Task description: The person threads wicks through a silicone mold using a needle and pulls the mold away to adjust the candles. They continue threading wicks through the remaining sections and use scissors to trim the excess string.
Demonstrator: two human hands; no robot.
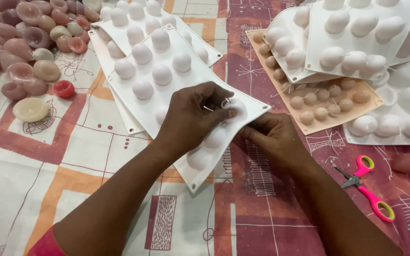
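A white silicone mould (167,76) with rows of round domes lies upside down on the patterned cloth, on top of other white moulds. My left hand (193,116) rests on its near end and pinches a thin wick at one dome (236,108). My right hand (276,140) grips the mould's right edge from beneath, fingers tucked under it.
A heap of pink, red and cream dome-shaped wax pieces (29,42) lies at the far left. More white moulds (357,38) and a tan mould (319,102) with wicks are stacked at the right. Pink-handled scissors (368,187) lie by my right forearm.
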